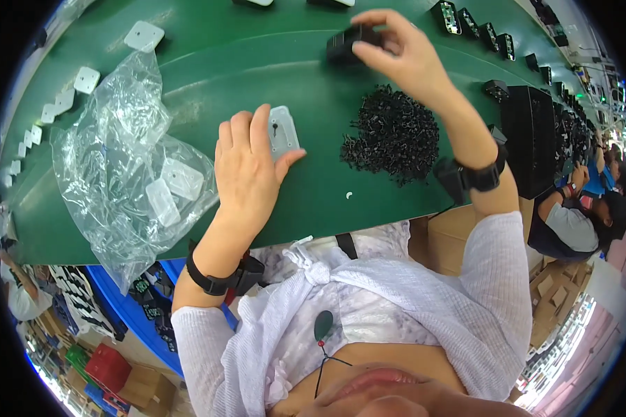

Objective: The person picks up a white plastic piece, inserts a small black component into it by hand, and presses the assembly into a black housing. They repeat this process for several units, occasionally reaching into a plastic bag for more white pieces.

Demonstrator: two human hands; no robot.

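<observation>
Under left hand (245,158), white rectangular plastic plate (283,131), grasped, seemingly for steadiness; right hand (405,61) grasping black boxy case (343,48), tiny black parts (394,137) handily near.

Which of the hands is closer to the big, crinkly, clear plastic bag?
Left. The left hand is just to the right of the bag; the right hand is much farther off to the right, at a blurred black box.

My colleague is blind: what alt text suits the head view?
A person's left hand holds a pale plastic piece on a green table; the right hand grips a blurred black object beyond a heap of small black parts. A clear plastic bag lies at left.
</observation>
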